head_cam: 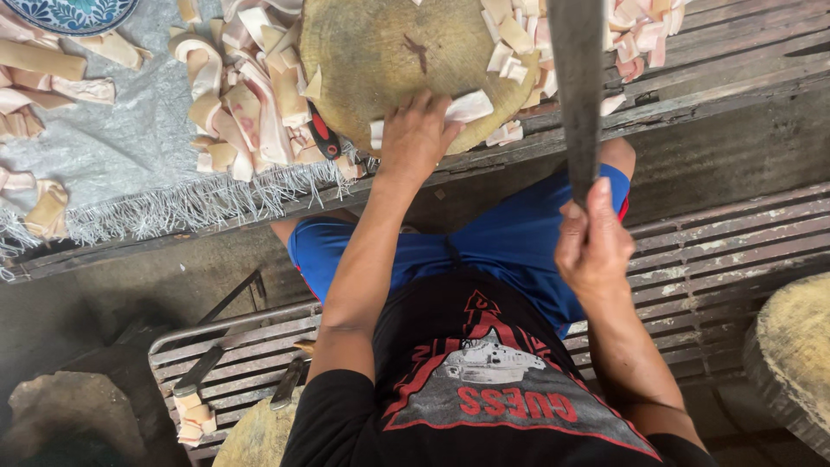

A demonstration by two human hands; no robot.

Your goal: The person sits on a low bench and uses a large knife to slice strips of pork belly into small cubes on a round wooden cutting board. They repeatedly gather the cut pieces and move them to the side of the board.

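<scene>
Wooden and round, the chopping block (389, 60) sits at the top centre of the frame on a slatted desk (692, 78), and the left hand (417, 138) reaches straight up to its near rim from a long, nearly straight forearm. Its fingers are curled forward and pressed onto one pale strip of pork skin (467, 107) lying at the block's edge, pinning it against the wood. The right hand (592, 246) is raised at centre right, wrist bent, with its fingers wrapped tightly around the handle of a long dark cleaver (577, 86); the blade rises steeply to the top edge of the frame, above the block's right side. Cut pieces lie in heaps around the block: one big pile (242, 95) to its left on a grey fringed cloth (130, 147), another (640, 30) at the upper right. One blue patterned plate (69, 13) shows in the upper left corner. A red-handled tool (322, 134) lies just beside the block's left rim. In the lower left, two knives (199, 370) rest on a metal rack near a few more pieces. Two other blocks show partly, one at the bottom edge and one at the right edge (791, 363).
</scene>
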